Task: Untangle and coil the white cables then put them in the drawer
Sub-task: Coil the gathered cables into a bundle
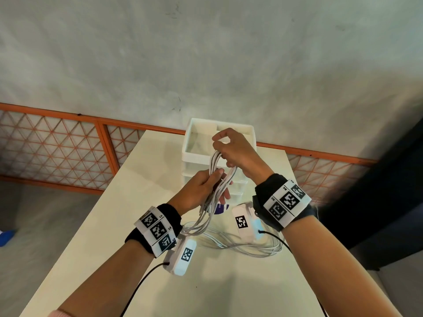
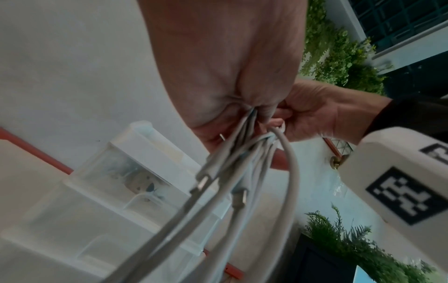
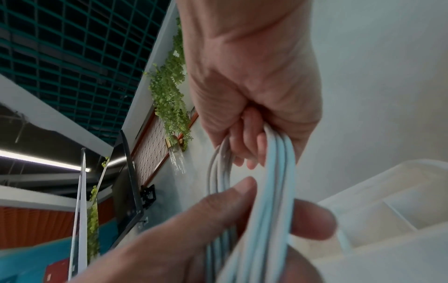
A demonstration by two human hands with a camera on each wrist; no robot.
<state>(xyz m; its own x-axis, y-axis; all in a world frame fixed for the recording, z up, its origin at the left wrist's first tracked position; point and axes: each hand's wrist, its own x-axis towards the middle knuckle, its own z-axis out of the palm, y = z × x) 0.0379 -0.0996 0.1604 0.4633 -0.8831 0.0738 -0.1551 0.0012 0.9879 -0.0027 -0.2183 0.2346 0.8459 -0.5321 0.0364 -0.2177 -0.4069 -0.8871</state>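
Head view shows the white cables (image 1: 217, 179) gathered into a long looped bundle held up above the table (image 1: 142, 216), in front of the drawer unit (image 1: 201, 143). Right hand (image 1: 238, 152) grasps the top of the loop with curled fingers; left hand (image 1: 201, 188) clamps the strands lower down between thumb and fingers. Loose ends trail from the bundle onto the tabletop near the wrists. Metal plugs (image 2: 202, 183) dangle close to the left wrist camera. Top tray of the drawer unit stands open behind the hands. An orange lattice rail (image 1: 57, 143) runs along the grey wall.
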